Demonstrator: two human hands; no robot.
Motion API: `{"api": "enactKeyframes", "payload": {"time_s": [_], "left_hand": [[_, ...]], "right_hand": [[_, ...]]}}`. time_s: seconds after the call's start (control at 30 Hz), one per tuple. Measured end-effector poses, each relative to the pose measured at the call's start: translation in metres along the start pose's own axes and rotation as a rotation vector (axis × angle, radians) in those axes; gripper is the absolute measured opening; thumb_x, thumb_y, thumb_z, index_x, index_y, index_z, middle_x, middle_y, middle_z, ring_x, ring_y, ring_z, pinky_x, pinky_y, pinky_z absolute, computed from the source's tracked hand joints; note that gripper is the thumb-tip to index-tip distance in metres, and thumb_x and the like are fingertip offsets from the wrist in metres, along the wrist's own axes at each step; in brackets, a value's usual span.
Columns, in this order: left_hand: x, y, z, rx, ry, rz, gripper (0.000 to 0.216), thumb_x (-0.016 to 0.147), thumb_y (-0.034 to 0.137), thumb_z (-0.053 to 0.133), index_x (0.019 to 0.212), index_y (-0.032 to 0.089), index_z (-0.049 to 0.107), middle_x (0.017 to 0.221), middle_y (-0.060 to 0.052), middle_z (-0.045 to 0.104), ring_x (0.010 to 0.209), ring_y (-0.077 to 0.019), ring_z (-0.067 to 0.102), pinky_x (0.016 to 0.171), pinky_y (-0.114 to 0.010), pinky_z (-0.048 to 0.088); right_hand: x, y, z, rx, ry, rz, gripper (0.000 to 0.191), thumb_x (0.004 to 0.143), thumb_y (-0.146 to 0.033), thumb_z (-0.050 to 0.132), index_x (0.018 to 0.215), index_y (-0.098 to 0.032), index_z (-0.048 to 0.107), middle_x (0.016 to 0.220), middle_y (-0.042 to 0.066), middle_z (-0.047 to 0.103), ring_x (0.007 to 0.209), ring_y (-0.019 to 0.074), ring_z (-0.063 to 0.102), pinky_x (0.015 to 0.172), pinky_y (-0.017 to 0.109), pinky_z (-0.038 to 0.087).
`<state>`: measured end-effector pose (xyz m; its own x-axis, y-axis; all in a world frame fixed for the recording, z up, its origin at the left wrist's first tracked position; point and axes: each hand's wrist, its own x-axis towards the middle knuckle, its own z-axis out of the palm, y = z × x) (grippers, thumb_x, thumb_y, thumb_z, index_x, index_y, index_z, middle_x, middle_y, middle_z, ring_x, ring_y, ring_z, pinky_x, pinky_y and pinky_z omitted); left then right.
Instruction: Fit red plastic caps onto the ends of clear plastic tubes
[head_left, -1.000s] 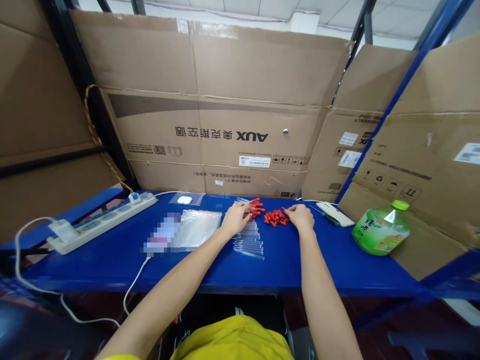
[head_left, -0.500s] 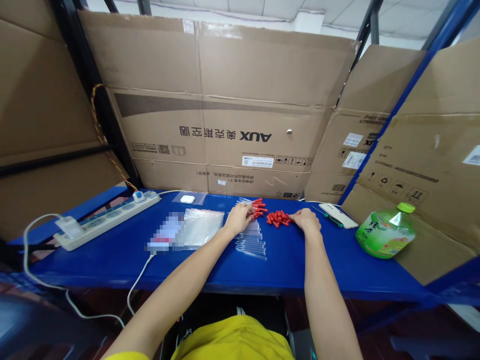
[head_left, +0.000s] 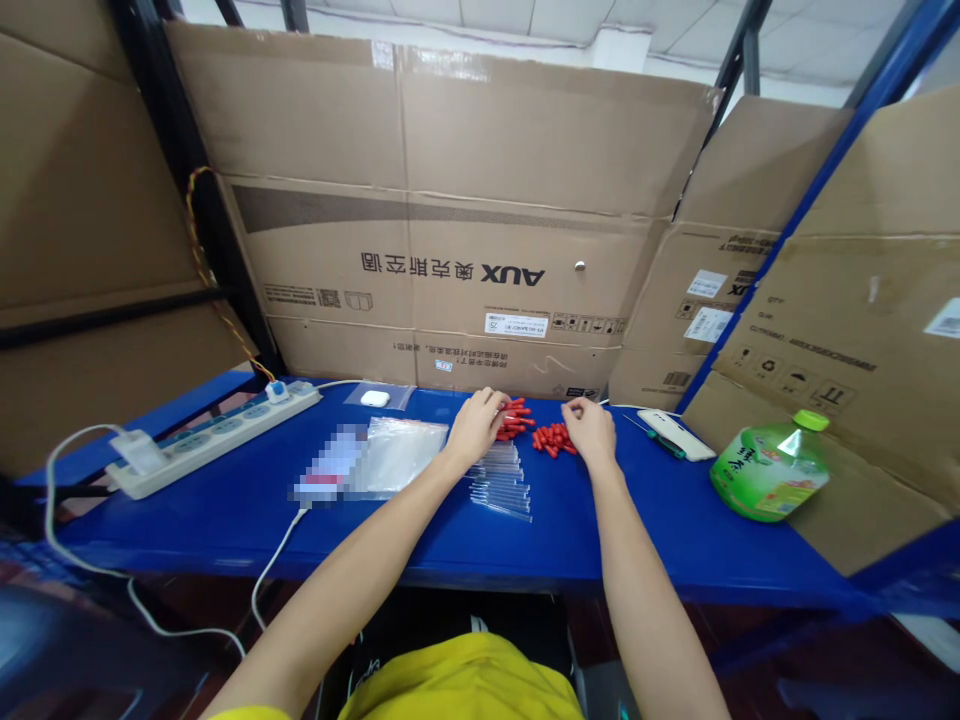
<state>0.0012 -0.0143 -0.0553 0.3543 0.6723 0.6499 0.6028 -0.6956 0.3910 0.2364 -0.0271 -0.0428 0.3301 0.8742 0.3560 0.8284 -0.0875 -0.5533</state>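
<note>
On the blue shelf (head_left: 570, 535) lies a row of clear thin tubes (head_left: 504, 485), some at the far end fitted with red caps (head_left: 514, 418). A loose pile of red caps (head_left: 552, 438) lies just right of them. My left hand (head_left: 474, 425) is curled over the capped ends of the tubes, fingers pinched together. My right hand (head_left: 592, 430) hovers at the right edge of the cap pile, its fingers pinched on a small red piece.
Clear plastic bags (head_left: 394, 455) and a blurred item lie left of the tubes. A white power strip (head_left: 214, 437) with a cable sits far left, a small white case (head_left: 374, 398) behind. A phone (head_left: 675, 433) and a green bottle (head_left: 769, 464) are on the right. Cardboard boxes (head_left: 465, 210) wall the back.
My right hand has moved left and up, closer to the left hand over the cap pile. My left hand has lifted slightly toward the capped tube ends.
</note>
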Motion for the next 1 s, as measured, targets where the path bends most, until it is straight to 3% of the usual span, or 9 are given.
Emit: {"api": "enactKeyframes", "payload": {"time_s": [0.13,0.23,0.3,0.37,0.5,0.57,0.7,1.0], "left_hand": [[0.003,0.014,-0.014,-0.142,0.295,-0.06,0.01,0.098,0.026,0.05,0.104,0.02,0.056,0.098,-0.008,0.062,0.092,-0.0198,0.059,0.088,-0.031,0.046],[0.003,0.02,-0.015,-0.314,0.41,-0.118,0.008,0.094,0.026,0.055,0.098,0.021,0.051,0.092,-0.004,0.062,0.081,-0.0161,0.059,0.079,-0.028,0.047],[0.003,0.023,-0.013,-0.434,0.365,-0.121,0.01,0.092,0.026,0.057,0.096,0.021,0.05,0.089,-0.003,0.063,0.078,-0.0148,0.06,0.076,-0.026,0.048],[0.001,0.025,-0.011,-0.509,0.249,-0.102,0.009,0.09,0.026,0.057,0.095,0.021,0.051,0.089,-0.003,0.064,0.078,-0.0146,0.062,0.075,-0.026,0.049],[-0.003,0.025,-0.004,-0.545,0.035,-0.06,0.014,0.089,0.022,0.054,0.103,0.02,0.057,0.092,-0.004,0.07,0.078,-0.0158,0.065,0.074,-0.027,0.05],[-0.004,0.023,-0.001,-0.529,-0.04,-0.048,0.018,0.09,0.02,0.051,0.106,0.021,0.06,0.091,-0.004,0.071,0.079,-0.0171,0.066,0.075,-0.028,0.05],[-0.005,0.02,0.002,-0.48,-0.157,-0.03,0.022,0.096,0.024,0.042,0.093,0.02,0.064,0.093,-0.007,0.072,0.086,-0.0203,0.066,0.082,-0.031,0.049],[0.0,0.015,0.01,-0.618,-0.25,-0.128,0.016,0.089,0.02,0.04,0.084,0.018,0.055,0.083,-0.003,0.063,0.081,-0.0179,0.055,0.085,-0.031,0.047]], "right_hand": [[-0.013,-0.027,0.015,0.209,-0.045,-0.242,0.052,0.098,-0.061,0.039,0.076,-0.023,0.067,0.07,0.004,0.07,0.071,0.0186,0.064,0.065,0.025,0.042],[-0.022,-0.043,0.027,0.474,-0.225,-0.263,0.068,0.096,-0.075,0.028,0.067,-0.022,0.059,0.058,0.002,0.061,0.057,0.0158,0.056,0.058,0.024,0.041],[-0.026,-0.049,0.033,0.652,-0.35,-0.212,0.07,0.092,-0.081,0.027,0.07,-0.022,0.056,0.054,0.0,0.054,0.049,0.0138,0.048,0.051,0.024,0.038],[-0.027,-0.052,0.036,0.796,-0.391,-0.146,0.068,0.089,-0.085,0.028,0.07,-0.023,0.049,0.051,-0.004,0.045,0.044,0.0122,0.039,0.046,0.024,0.031],[-0.026,-0.051,0.038,0.849,-0.28,-0.122,0.063,0.088,-0.084,0.032,0.065,-0.026,0.036,0.05,-0.006,0.031,0.045,0.0116,0.028,0.044,0.026,0.025],[-0.026,-0.048,0.038,0.764,-0.185,-0.19,0.061,0.092,-0.079,0.033,0.065,-0.025,0.039,0.052,-0.004,0.036,0.049,0.0126,0.033,0.048,0.027,0.029],[-0.028,-0.047,0.037,0.535,-0.042,-0.362,0.058,0.099,-0.065,0.034,0.063,-0.022,0.046,0.056,0.0,0.05,0.057,0.0148,0.046,0.058,0.027,0.034],[-0.034,-0.049,0.033,0.276,-0.044,-0.483,0.06,0.105,-0.053,0.025,0.071,-0.021,0.062,0.067,0.007,0.069,0.062,0.018,0.06,0.064,0.027,0.033]]}}
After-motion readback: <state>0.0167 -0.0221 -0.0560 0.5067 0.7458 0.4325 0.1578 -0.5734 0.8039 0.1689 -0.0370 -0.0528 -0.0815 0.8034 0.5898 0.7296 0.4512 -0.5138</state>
